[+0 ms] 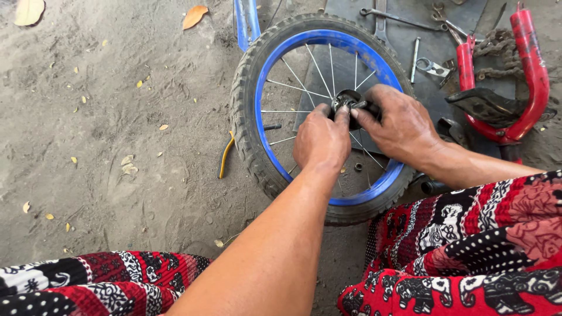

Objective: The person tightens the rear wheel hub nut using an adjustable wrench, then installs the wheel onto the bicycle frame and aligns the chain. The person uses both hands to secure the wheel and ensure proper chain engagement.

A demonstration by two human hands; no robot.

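Black hub point(345, 104) sits dead centre of the small bike wheel point(257, 137), wheel lying flat on sandy ground point(117, 146). Both hands are on the hub from the near side: left hand point(321, 140) curled over its lower-left, right hand point(401, 126) over its right. Fingers of both are closed in tight around the hub and a small dark part at its top; fingertips point(358, 112) of the right hand pinch at it, thumb and forefinger nearly together. Cannot tell exactly what the small part is.

Wheel: blue rim, knobbly black tyre, thin steel spokes. A loose nut point(357, 167) lies on the ground inside the rim, just below the hands.

Dark mat point(427, 35) beyond the wheel holds spanners point(391, 17), a bolt and pliers. Red fork point(530, 70) and chain lie at the right edge of it. Yellow-handled tool point(225, 155) lies just outside the tyre, left side. Blue frame tube point(246, 20) at top.
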